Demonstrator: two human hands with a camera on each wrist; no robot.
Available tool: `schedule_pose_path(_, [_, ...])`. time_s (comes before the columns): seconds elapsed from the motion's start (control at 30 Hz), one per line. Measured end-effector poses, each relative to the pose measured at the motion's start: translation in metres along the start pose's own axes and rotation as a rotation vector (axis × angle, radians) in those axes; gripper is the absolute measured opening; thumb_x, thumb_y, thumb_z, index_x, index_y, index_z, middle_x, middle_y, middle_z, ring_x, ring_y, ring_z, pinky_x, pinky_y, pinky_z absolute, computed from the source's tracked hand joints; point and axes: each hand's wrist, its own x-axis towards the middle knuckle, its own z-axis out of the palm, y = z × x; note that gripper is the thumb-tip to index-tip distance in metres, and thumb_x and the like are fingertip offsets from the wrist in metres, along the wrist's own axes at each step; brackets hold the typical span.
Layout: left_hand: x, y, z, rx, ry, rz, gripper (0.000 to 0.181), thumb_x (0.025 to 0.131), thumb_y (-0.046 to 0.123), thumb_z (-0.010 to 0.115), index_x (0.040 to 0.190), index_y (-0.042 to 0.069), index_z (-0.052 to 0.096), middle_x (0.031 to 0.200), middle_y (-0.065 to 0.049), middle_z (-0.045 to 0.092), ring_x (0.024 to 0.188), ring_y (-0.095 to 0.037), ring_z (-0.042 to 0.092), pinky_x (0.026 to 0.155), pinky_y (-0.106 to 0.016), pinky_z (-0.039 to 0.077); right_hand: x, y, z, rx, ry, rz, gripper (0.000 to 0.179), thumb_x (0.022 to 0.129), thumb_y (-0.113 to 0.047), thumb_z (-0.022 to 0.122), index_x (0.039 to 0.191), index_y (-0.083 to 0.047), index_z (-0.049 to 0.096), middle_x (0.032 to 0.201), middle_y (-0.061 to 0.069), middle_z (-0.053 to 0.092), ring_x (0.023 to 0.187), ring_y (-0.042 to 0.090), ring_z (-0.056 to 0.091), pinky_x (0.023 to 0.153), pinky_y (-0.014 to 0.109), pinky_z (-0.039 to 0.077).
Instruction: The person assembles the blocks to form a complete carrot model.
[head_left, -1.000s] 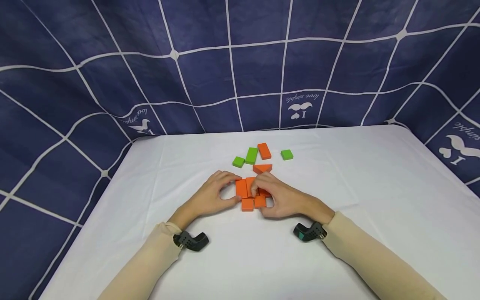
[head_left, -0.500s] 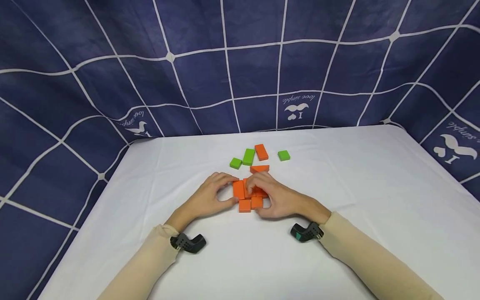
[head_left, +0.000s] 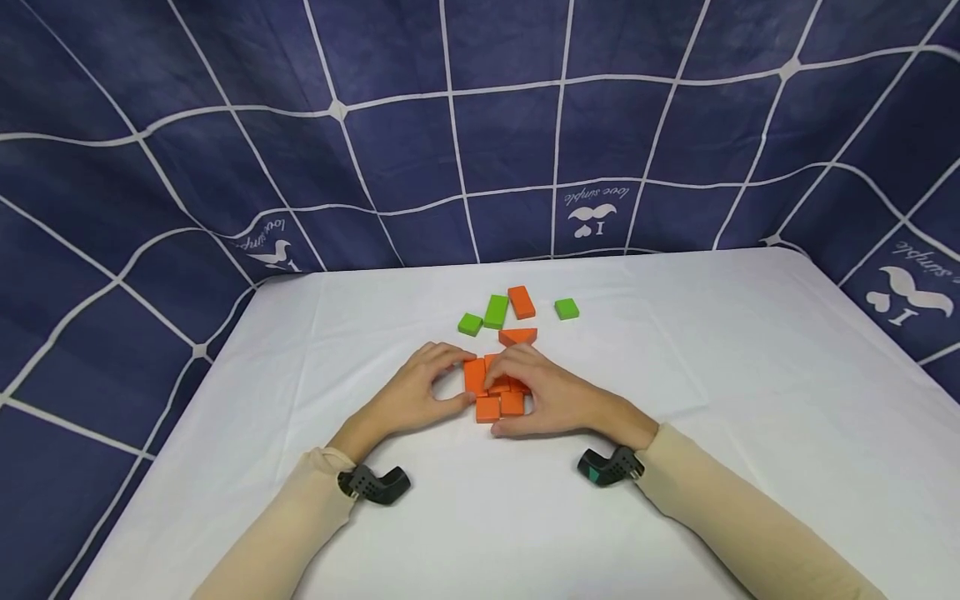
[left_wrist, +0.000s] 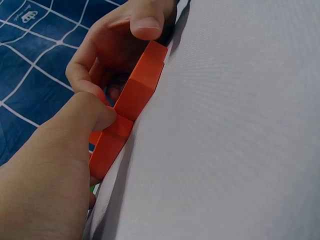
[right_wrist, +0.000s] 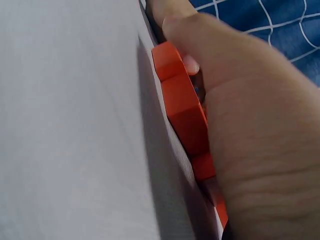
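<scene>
An orange group of blocks lies in front of me, with a rectangular block (head_left: 475,377) at its left end. My left hand (head_left: 420,392) grips that block, the index finger at its far end and the thumb at its near corner. My right hand (head_left: 551,393) bends over the group from the right and covers part of it. Its index finger and thumb curl around a square orange block (head_left: 487,409) at the near edge; whether the thumb touches it is unclear. Beside it sits a second square orange block (head_left: 512,403). The right wrist view shows orange block sides (right_wrist: 182,107) below the thumb.
Just beyond the hands lies an orange triangular block (head_left: 517,337). Farther back are a green rectangular block (head_left: 496,312), an orange rectangular block (head_left: 521,302) and small green blocks (head_left: 470,324). Everything sits on a white-covered table (head_left: 675,333) before a blue checked curtain (head_left: 495,133).
My right thumb has slid left along the near side of the square blocks, and the right index finger has shifted slightly left. The left hand keeps its place at the left block.
</scene>
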Motion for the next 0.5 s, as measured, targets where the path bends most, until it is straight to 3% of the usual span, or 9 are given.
schedule_pose_path(0.5, [0.0002,-0.0002,-0.0015,0.01,-0.024,-0.024,0.056,0.088,0.04,0.077,0.138,0.02,0.063,0.135,0.003,0.062,0.126,-0.017,0.052,0.109,-0.047,0.043,0.0012,0.0012,0.0022,-0.046,-0.004,-0.001,0.031,0.088,-0.043,0.08,0.114,-0.033,0.067,0.122,-0.015,0.057,0.131,0.012,0.044,0.115,0.044,0.039])
